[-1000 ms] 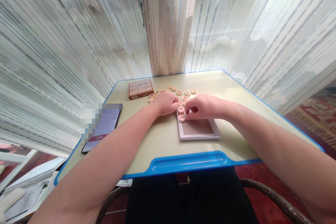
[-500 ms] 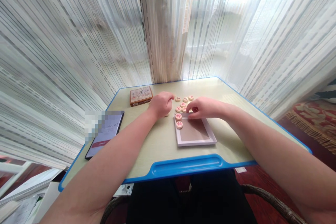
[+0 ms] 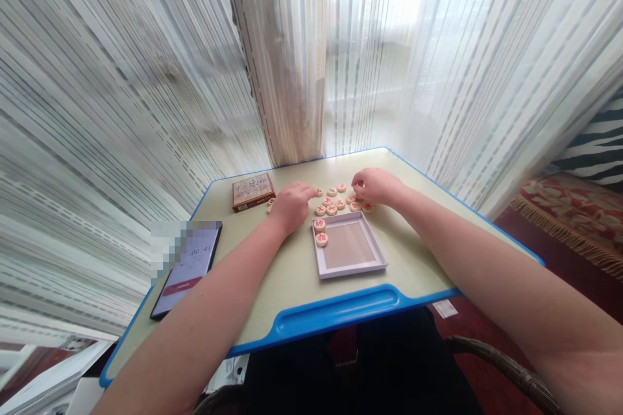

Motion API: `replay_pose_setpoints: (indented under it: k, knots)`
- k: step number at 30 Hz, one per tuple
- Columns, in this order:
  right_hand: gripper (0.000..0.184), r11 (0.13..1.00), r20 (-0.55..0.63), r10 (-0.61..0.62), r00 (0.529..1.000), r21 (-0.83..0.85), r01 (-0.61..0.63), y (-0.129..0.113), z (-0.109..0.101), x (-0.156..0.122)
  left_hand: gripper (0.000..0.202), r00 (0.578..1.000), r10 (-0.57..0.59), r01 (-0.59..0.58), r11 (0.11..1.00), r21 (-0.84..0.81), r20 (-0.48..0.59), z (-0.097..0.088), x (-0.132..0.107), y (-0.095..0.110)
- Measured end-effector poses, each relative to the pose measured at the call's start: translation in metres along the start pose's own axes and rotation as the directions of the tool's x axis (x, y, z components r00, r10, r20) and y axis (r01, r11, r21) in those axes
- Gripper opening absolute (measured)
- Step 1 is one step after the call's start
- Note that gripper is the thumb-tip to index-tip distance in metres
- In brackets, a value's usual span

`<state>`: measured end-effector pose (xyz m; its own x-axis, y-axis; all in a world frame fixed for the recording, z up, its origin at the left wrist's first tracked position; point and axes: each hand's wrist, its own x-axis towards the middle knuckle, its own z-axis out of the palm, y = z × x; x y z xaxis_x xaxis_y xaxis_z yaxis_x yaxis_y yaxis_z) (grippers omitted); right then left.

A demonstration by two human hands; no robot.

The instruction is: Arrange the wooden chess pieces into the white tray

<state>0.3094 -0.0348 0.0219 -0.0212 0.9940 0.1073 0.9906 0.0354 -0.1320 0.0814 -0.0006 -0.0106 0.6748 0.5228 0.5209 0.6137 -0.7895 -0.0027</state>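
My left hand (image 3: 292, 206) lies low over the table, its fingers stretched right to the edge of a round Chinese chess piece (image 3: 318, 192). Another piece (image 3: 270, 206) peeks out behind that hand, partly covered. My right hand (image 3: 377, 186) is curled down at the right end of the spread pieces; whatever its fingertips pinch is hidden. Several pieces with red characters, such as this one (image 3: 331, 209), lie between the hands. In the shallow white box tray (image 3: 351, 274), two red-marked pieces (image 3: 321, 239) sit along the left side.
A brown printed box (image 3: 253, 192) stands at the back left. Nearer on the left, a phone (image 3: 189, 266) shows a timer. The pale table (image 3: 263, 298) has a blue rim with a moulded groove (image 3: 335, 310) at the front. Striped curtains (image 3: 292, 78) hang behind it.
My right hand has moved back and right, away from the tray's far edge, uncovering pieces there. My left hand's fingers have stretched out. The view has turned slightly right.
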Motion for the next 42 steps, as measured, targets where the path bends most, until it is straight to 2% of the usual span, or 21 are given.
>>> replay_pose_setpoints:
  k: [5,9,13,17,23,28,31,34,36,42]
  knots:
    - [0.025,0.998,0.060,0.051,0.997,0.031,-0.053,-0.002,0.001,0.001,0.038,0.997,0.043,-0.040,0.998,-0.050,0.057,0.004,0.000,-0.003]
    - [0.024,0.984,0.139,0.059,0.989,0.157,-0.081,-0.003,0.000,0.002,0.033,0.990,0.026,-0.015,0.997,-0.081,0.141,0.007,0.000,-0.004]
    - [0.025,0.928,0.224,0.085,0.971,0.336,-0.159,-0.005,-0.002,0.000,0.033,0.986,-0.018,0.033,0.995,-0.091,0.168,0.007,-0.001,-0.004]
    - [0.030,0.850,0.255,0.095,0.962,0.483,-0.212,-0.008,-0.003,-0.003,0.033,0.985,-0.028,0.044,0.995,-0.089,0.170,0.005,-0.001,-0.003]
    - [0.034,0.847,0.236,-0.006,0.972,0.518,-0.120,-0.008,-0.004,-0.004,0.035,0.991,-0.027,0.044,0.990,-0.131,0.129,0.003,0.000,-0.001]
    - [0.033,0.879,0.236,-0.034,0.971,0.470,-0.084,-0.007,-0.005,-0.005,0.037,0.985,0.038,-0.002,0.978,-0.209,0.169,0.000,0.000,0.001]
    - [0.029,0.904,0.167,-0.038,0.985,0.425,-0.037,-0.007,0.001,-0.002,0.037,0.985,0.034,0.001,0.979,-0.203,0.170,0.000,0.000,0.002]
    - [0.023,0.904,0.052,-0.117,0.992,0.420,0.085,-0.005,0.006,0.001,0.037,0.986,0.030,0.001,0.983,-0.184,0.162,0.001,0.000,0.002]
    - [0.023,0.900,0.019,-0.157,0.987,0.414,0.135,-0.003,0.005,0.002,0.036,0.986,0.030,-0.001,0.986,-0.170,0.165,0.001,0.000,0.002]
    - [0.035,0.922,0.236,-0.220,0.947,0.368,0.123,0.003,-0.010,-0.003,0.035,0.982,0.018,0.010,0.989,-0.148,0.187,0.001,0.000,0.002]
